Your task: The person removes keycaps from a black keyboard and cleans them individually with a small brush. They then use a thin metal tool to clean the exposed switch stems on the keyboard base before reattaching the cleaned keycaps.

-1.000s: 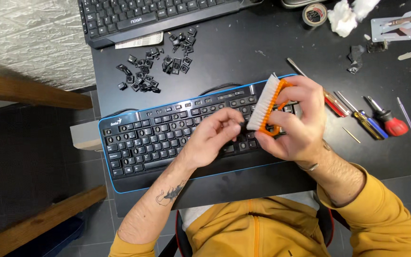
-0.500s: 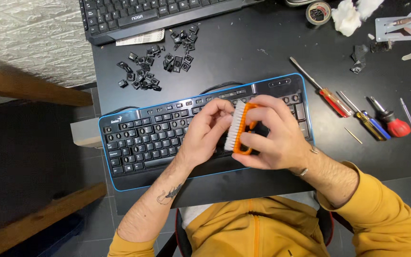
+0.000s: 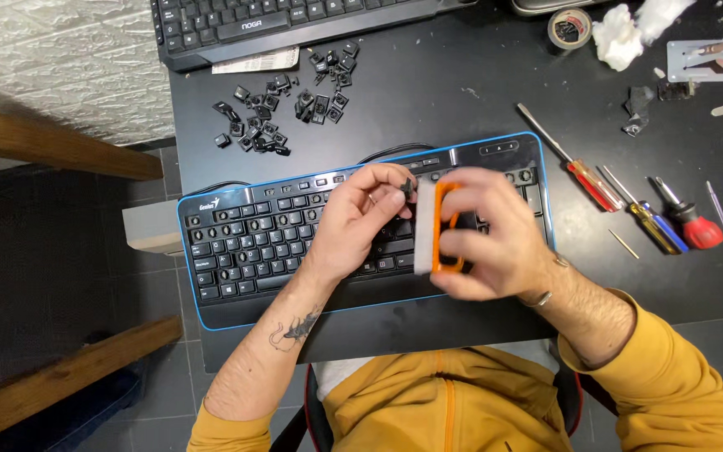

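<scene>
Your right hand (image 3: 495, 238) has been sliding the orange-handled brush (image 3: 435, 228) leftward along the blue-edged keyboard (image 3: 236, 243), now sitting mid-board beside your left hand (image 3: 360, 219). Left of them, loose keycaps (image 3: 282, 113) are lying on the black desk (image 3: 462, 92). Your left fingers are pinching a small black keycap (image 3: 410, 187) while your right is gripping the brush; screwdrivers (image 3: 629, 197) are lying to the right.
</scene>
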